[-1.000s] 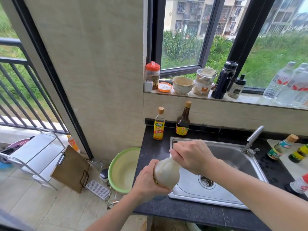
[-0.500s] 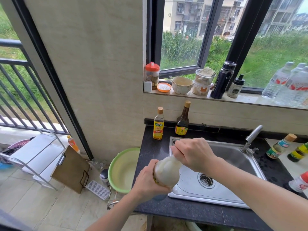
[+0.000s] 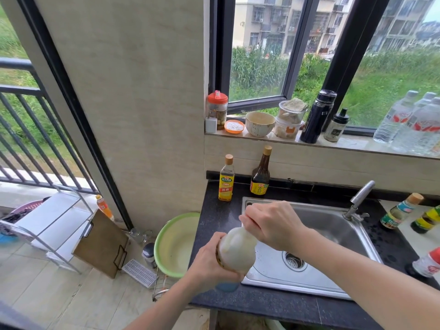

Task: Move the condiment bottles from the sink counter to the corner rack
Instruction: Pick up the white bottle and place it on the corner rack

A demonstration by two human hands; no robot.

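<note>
While my left hand [image 3: 207,265] wraps the belly of the cloudy white bottle [image 3: 238,253], held above the bench [image 3: 221,222] at the sink's [image 3: 333,234] front left corner, my right hand [image 3: 273,225] curls over its top, likely checking the cap before the carry. A yellow-labelled bottle [image 3: 226,179] and a dark bottle [image 3: 260,177] stand upright by the back wall, and more bottles [image 3: 400,211] sit to the right. The white rack [image 3: 47,225] stands on the floor to the left, with a green basin [image 3: 176,244] and a leaning board [image 3: 100,244] between it and the bench.

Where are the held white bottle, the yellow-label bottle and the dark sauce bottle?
white bottle [image 3: 236,246]: head view, on its milky shoulder.
yellow-label bottle [image 3: 226,185]: head view, on its yellow label.
dark sauce bottle [image 3: 261,173]: head view, on its dark body above the label.
</note>
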